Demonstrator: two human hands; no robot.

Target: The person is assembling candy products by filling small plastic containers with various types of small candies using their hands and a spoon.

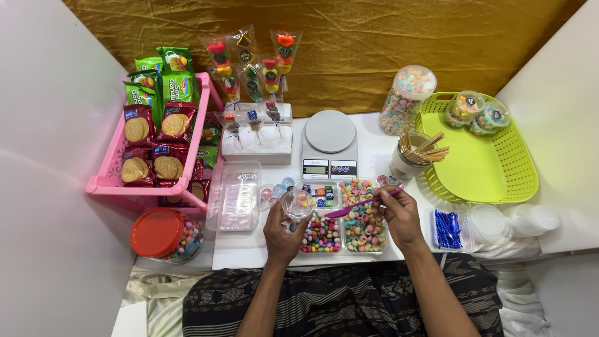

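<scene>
Nearest the camera: a lap in dark patterned cloth (349, 299), from which 2 forearms reach to the white table (249, 249).

Item 1. Left hand (282, 232): fingers closed around a small clear cup (298, 203), held tilted just above the sweet trays; a few coloured pieces are seen inside it.

Item 2. Right hand (400, 215): fingers pinched together on the handle of a pink spoon (357, 205), its bowl end lying over the tray of pastel ring sweets (365, 226), beside the cup.

Item 3. Adjoining trays: round multicoloured sweets (321, 236); wrapped cube sweets (319, 195).

Item 4. Behind these: a white kitchen scale (329, 143), a holder of wooden sticks (415, 153), a jar of ring sweets (405, 100), a green basket (499, 181) with 2 filled cups.

Item 5. Left: pink rack of biscuit packets (156, 143), red-lidded jar (163, 234), candy skewers in a white stand (256, 140).

Step judged in hand: filling the cup by spoon. The next move is judged to call for the loaded spoon to be carried level to the cup's mouth and tipped in.
</scene>
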